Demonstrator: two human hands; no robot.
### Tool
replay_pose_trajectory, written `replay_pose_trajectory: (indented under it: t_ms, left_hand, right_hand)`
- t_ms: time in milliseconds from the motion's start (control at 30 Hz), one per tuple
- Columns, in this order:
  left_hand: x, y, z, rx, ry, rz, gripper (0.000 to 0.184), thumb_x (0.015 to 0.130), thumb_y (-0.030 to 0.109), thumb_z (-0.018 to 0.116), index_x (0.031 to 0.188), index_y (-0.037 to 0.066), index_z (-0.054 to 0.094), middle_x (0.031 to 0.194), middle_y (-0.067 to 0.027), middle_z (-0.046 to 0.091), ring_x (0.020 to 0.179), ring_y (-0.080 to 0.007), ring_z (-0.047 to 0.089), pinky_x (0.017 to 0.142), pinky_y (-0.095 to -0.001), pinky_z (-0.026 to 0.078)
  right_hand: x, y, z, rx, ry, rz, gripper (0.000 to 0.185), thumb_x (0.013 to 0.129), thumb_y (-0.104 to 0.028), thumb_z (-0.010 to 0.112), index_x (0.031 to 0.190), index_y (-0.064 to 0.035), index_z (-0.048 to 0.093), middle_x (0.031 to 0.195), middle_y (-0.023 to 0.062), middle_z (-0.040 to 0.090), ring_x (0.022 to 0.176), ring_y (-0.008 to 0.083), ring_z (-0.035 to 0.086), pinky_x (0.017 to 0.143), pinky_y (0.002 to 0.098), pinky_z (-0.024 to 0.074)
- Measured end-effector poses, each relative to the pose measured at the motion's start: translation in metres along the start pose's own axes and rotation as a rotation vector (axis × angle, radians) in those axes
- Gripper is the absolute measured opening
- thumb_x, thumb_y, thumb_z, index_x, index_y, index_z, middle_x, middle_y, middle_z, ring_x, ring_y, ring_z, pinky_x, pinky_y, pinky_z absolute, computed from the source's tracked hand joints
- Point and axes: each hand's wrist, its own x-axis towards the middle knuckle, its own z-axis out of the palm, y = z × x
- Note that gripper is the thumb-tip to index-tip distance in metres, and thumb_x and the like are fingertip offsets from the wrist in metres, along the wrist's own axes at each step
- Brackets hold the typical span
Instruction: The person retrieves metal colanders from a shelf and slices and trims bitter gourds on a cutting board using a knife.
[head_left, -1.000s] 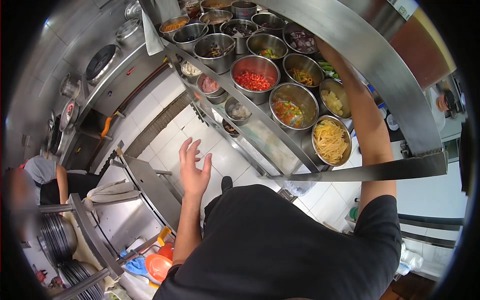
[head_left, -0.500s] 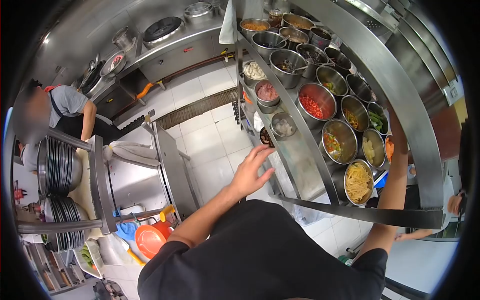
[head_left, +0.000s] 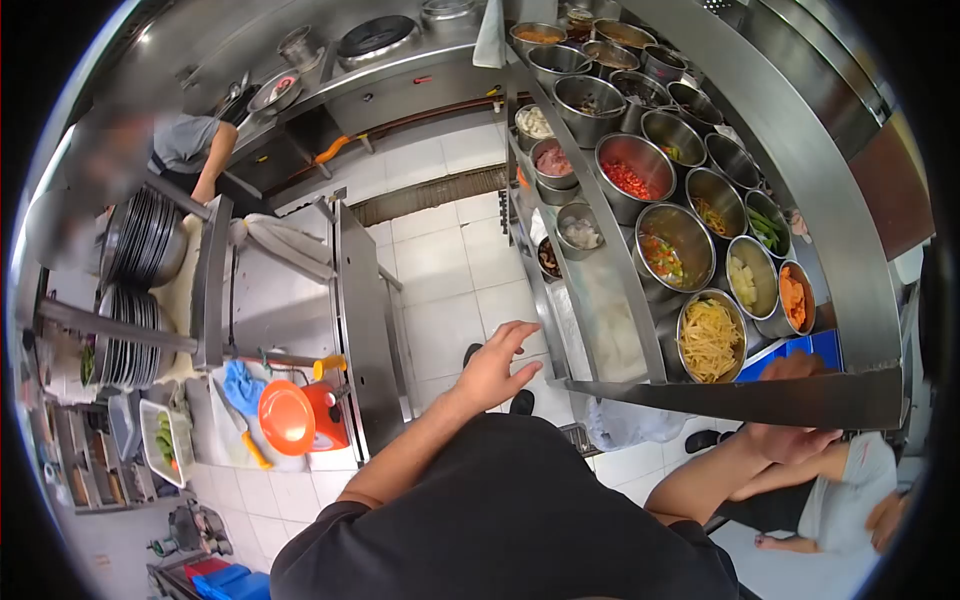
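My left hand (head_left: pixel 498 370) hangs over the floor left of the steel shelf, fingers apart and holding nothing. My right hand (head_left: pixel 795 441) is behind the shelf's front steel bar (head_left: pixel 740 400), which hides most of its fingers. Part of it shows above the bar, close to a blue container (head_left: pixel 815 348). Nearby are a pot of pale yellow shreds (head_left: pixel 711 340), a pot of orange slices (head_left: pixel 793 297) and a pot of pale chunks (head_left: pixel 744 285). Chopped red pepper (head_left: pixel 630 180) fills another pot farther back.
On the left, stacked dark plates (head_left: pixel 130 335) stand on a rack beside a steel counter (head_left: pixel 285 300). An orange bowl (head_left: pixel 286 417) and a knife (head_left: pixel 250 445) lie below. One person (head_left: pixel 190 145) is at the far left; another (head_left: pixel 855 490) is at the lower right.
My right arm has drawn back from far over the pots to the shelf's front bar. My left hand has moved slightly down, away from the shelf. The view has shifted.
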Motion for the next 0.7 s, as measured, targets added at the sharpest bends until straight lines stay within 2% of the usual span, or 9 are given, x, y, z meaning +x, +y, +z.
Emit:
replay_pose_trajectory:
  t_ms: [133,267,333,400,433,533,633,667,700]
  left_hand:
    - [-0.028,0.0,0.002,0.016,0.016,-0.027,0.064,0.093,0.02,0.076,0.151,0.013,0.047,0.145,-0.0136,0.051,0.107,-0.0251,0.067,0.082,-0.0361,0.059]
    - [-0.054,-0.019,-0.006,0.012,0.153,-0.053,0.065,0.093,0.025,0.075,0.151,0.013,0.047,0.144,-0.0155,0.053,0.108,-0.0306,0.068,0.086,-0.0394,0.059]
    - [-0.067,-0.021,-0.014,0.046,0.177,-0.122,0.066,0.092,0.024,0.076,0.151,0.012,0.047,0.143,-0.0156,0.054,0.107,-0.0307,0.068,0.088,-0.0399,0.058]
    - [-0.078,-0.02,-0.022,0.041,0.19,-0.197,0.066,0.092,0.025,0.076,0.15,0.012,0.047,0.141,-0.0158,0.054,0.106,-0.0311,0.068,0.091,-0.0412,0.057]
    - [-0.081,-0.025,-0.023,0.045,0.198,-0.172,0.066,0.092,0.025,0.076,0.15,0.011,0.047,0.141,-0.0159,0.054,0.106,-0.0315,0.067,0.092,-0.0419,0.056]
    - [-0.098,-0.039,-0.028,0.038,0.167,-0.136,0.067,0.092,0.027,0.075,0.151,0.011,0.046,0.143,-0.0174,0.053,0.111,-0.0331,0.066,0.095,-0.0439,0.055]
    - [-0.119,-0.047,-0.037,0.064,0.159,-0.093,0.069,0.092,0.028,0.076,0.152,0.011,0.045,0.146,-0.019,0.051,0.113,-0.0338,0.065,0.097,-0.0438,0.055]
    - [-0.127,-0.049,-0.043,0.043,0.143,-0.12,0.07,0.093,0.027,0.075,0.153,0.011,0.044,0.148,-0.0196,0.049,0.113,-0.0332,0.065,0.098,-0.0437,0.055]
    - [-0.139,-0.051,-0.049,0.002,0.143,-0.135,0.07,0.093,0.027,0.075,0.153,0.011,0.044,0.148,-0.0193,0.049,0.112,-0.0326,0.065,0.098,-0.0432,0.055]
  right_hand:
    - [0.001,0.018,0.021,0.051,-0.084,0.024,0.073,0.096,-0.072,0.054,0.118,-0.0025,0.058,0.098,0.0099,0.05,0.082,0.02,0.043,0.071,0.0384,0.0439]
    - [0.008,0.015,0.038,-0.097,-0.051,-0.013,0.084,0.095,-0.078,0.047,0.125,0.0004,0.057,0.103,0.0145,0.053,0.089,0.0237,0.05,0.076,0.0396,0.0473]
    - [0.006,0.018,0.039,-0.124,-0.001,-0.025,0.089,0.095,-0.08,0.044,0.129,0.0013,0.056,0.109,0.0181,0.055,0.093,0.0266,0.054,0.079,0.041,0.0488]
    - [0.004,0.019,0.037,-0.199,0.021,-0.037,0.09,0.095,-0.081,0.045,0.131,0.0014,0.056,0.117,0.0199,0.056,0.098,0.0278,0.056,0.082,0.0425,0.0502]
    - [0.002,0.018,0.036,-0.239,0.031,-0.035,0.091,0.094,-0.081,0.045,0.132,0.0015,0.055,0.121,0.0208,0.057,0.1,0.0283,0.057,0.083,0.0433,0.0509]
    - [0.003,0.02,0.045,-0.42,0.268,-0.14,0.089,0.096,-0.077,0.048,0.134,0.0035,0.053,0.122,0.0204,0.059,0.101,0.0284,0.06,0.085,0.0445,0.0535]
    - [0.005,0.015,0.068,-0.683,0.451,-0.35,0.075,0.103,-0.062,0.045,0.131,0.0073,0.052,0.123,0.0243,0.06,0.1,0.0309,0.064,0.086,0.0459,0.0583]
    - [0.008,0.015,0.075,-0.717,0.475,-0.499,0.059,0.103,-0.047,0.052,0.126,0.0079,0.052,0.118,0.023,0.061,0.097,0.0319,0.064,0.085,0.0456,0.0591]
    - [0.005,0.013,0.083,-0.748,0.527,-0.561,0.054,0.102,-0.042,0.054,0.123,0.0077,0.051,0.116,0.0223,0.061,0.096,0.0319,0.064,0.085,0.0452,0.0591]
